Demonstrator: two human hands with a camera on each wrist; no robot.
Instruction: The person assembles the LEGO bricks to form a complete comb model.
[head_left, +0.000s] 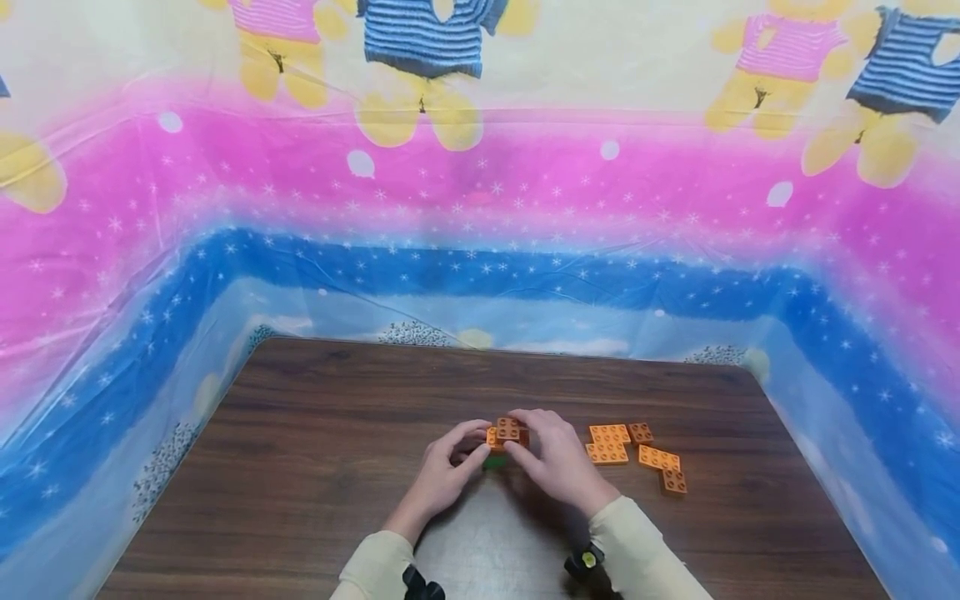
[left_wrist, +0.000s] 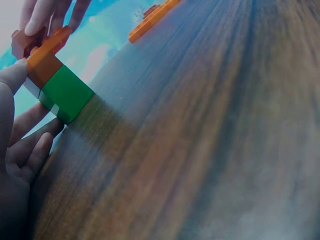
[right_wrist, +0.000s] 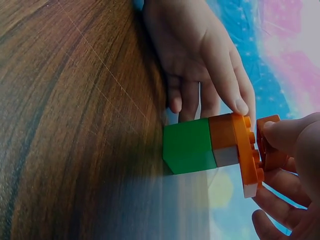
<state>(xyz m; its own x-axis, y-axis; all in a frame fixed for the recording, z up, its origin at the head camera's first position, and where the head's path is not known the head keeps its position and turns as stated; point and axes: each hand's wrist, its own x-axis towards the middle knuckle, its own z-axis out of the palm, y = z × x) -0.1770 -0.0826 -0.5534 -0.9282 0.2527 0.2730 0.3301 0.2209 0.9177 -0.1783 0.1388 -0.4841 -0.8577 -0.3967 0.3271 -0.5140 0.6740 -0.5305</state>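
A small stack stands on the table in front of me. Its base is a green block (right_wrist: 187,146), topped by a brown brick (right_wrist: 223,132) and a whitish brick (right_wrist: 226,156) side by side. Over these lies a thin orange plate (right_wrist: 245,160) with its studs up. My left hand (head_left: 442,471) holds the stack from the left, thumb at the plate's edge and fingers round the far side. Between thumb and fingers my right hand (head_left: 558,458) pinches a reddish-brown brick (right_wrist: 272,159), slightly tilted close over the plate's studs.
Right of the stack lie orange plates (head_left: 607,433) and two small brown bricks (head_left: 640,432), (head_left: 673,482), spread loosely on the dark wooden table (head_left: 337,400). A patterned cloth (head_left: 480,275) hangs round the table's back and sides.
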